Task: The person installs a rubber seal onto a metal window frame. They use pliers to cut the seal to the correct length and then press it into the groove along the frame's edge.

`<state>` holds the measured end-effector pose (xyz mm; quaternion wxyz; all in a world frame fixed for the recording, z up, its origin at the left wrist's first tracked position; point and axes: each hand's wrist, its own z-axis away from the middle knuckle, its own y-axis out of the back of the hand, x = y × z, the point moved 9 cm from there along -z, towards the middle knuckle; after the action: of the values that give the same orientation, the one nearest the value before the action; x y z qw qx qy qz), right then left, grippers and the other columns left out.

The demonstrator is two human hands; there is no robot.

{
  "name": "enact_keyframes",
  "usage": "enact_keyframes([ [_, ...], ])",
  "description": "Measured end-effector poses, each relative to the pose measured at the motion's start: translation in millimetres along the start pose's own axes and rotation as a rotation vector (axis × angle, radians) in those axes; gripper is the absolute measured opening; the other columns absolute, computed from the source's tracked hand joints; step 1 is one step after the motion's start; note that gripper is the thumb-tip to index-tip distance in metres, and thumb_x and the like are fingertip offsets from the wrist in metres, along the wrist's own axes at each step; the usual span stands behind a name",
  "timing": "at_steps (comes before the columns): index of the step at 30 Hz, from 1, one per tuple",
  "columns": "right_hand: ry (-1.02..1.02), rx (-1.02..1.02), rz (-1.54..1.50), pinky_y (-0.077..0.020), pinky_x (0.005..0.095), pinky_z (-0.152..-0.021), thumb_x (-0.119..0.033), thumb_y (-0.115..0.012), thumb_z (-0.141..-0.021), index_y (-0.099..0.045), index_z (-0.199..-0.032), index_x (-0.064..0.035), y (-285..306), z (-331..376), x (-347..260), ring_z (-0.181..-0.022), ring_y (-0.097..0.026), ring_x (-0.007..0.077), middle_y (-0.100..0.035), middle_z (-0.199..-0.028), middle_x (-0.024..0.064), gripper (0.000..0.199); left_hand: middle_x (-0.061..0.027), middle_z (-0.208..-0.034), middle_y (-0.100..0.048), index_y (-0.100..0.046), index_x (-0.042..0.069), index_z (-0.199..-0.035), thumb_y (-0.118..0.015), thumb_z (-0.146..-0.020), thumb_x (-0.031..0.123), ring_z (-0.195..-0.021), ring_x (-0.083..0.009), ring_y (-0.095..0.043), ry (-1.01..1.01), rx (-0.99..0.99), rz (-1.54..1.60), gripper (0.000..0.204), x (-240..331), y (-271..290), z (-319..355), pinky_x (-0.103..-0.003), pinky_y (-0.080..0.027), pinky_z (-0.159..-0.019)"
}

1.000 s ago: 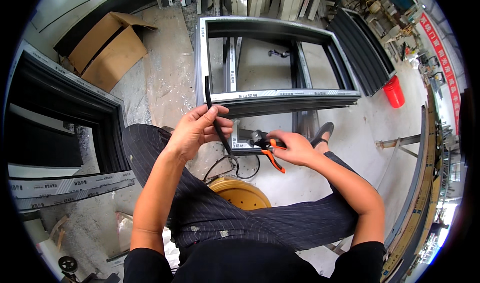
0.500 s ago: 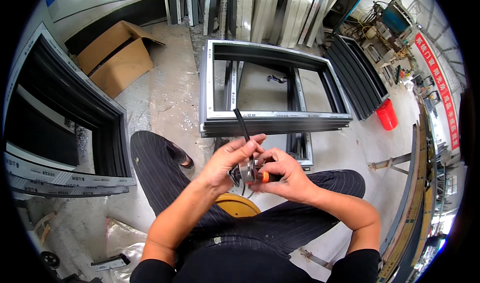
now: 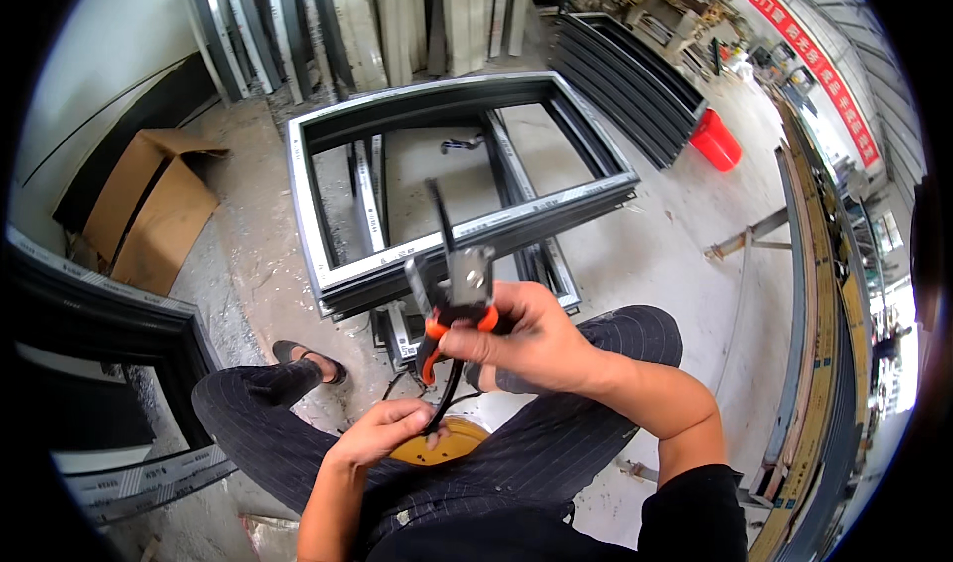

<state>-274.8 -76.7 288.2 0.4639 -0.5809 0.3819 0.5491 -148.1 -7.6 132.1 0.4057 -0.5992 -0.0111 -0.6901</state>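
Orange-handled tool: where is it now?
In the head view, the orange-handled tool is held in the right hand, near the centre, higher in the picture than the left hand.

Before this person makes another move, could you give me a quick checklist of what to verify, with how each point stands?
1. Right hand has a grip on the orange-and-black hand tool: ok, fingers wrapped around its handles.
2. Left hand has the black strip: ok, pinched between thumb and fingers.
3. Left fingers away from the tool's metal head: ok, they sit well below it in the picture.
4. Strip lined up in the metal head: cannot tell, blur and overlap hide it.
5. Tool clear of the dark window frame: cannot tell, they overlap in this single view.
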Motion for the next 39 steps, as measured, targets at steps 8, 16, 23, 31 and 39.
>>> enact_keyframes([
  [8,-0.131,0.212,0.603,-0.0470,0.0241,-0.064,-0.024,-0.068,-0.086,-0.065,-0.100,-0.0040,65,27,11,-0.069,-0.059,0.0080,-0.065,-0.080,0.0073,0.025,-0.0100,-0.082,-0.062,-0.061,-0.004,-0.085,-0.066,-0.086,0.030,-0.070,-0.0153,-0.054,-0.114,0.229,0.110,0.035,25,37,-2,-0.025,-0.044,-0.066],
  [16,-0.114,0.393,0.449,-0.0482,0.0234,-0.066,-0.022,-0.069,-0.085,-0.064,-0.102,0.0008,83,34,5,-0.072,-0.060,0.0118,-0.062,-0.081,0.0074,0.029,-0.0051,-0.084,-0.063,-0.062,-0.002,-0.089,-0.061,-0.091,0.021,-0.074,-0.0106,-0.055,0.056,0.268,-0.005,0.023,-20,56,-9,-0.024,-0.045,-0.070],
  [23,-0.170,-0.064,0.261,-0.0437,0.0278,-0.074,-0.028,-0.070,-0.085,-0.065,-0.105,-0.0015,37,24,60,-0.080,-0.053,0.0137,-0.052,-0.085,0.0021,0.034,-0.0073,-0.097,-0.062,-0.057,0.000,-0.101,-0.058,-0.092,0.014,-0.082,-0.0121,-0.056,-0.150,0.429,0.307,0.018,2,75,-7,-0.027,-0.046,-0.075],
  [31,-0.856,-0.973,-0.376,-0.0435,0.0386,-0.095,-0.012,-0.062,-0.087,-0.052,-0.122,-0.0005,-120,103,110,-0.108,-0.057,0.0262,-0.060,-0.113,0.0177,0.038,-0.0063,-0.104,-0.064,-0.054,0.000,-0.117,-0.056,-0.094,0.026,-0.084,-0.0085,-0.056,-0.258,0.475,0.246,0.034,17,95,15,-0.025,-0.047,-0.076],
  [39,-1.223,-0.681,-0.392,-0.0518,0.0523,-0.074,-0.025,-0.073,-0.069,-0.048,-0.120,-0.0076,-138,92,137,-0.094,-0.059,0.0376,-0.059,-0.098,0.0198,0.059,-0.0015,-0.086,-0.060,-0.059,0.003,-0.091,-0.053,-0.095,0.023,-0.072,-0.0064,-0.054,-0.572,0.616,0.535,0.021,-41,147,11,-0.021,-0.045,-0.063],
])
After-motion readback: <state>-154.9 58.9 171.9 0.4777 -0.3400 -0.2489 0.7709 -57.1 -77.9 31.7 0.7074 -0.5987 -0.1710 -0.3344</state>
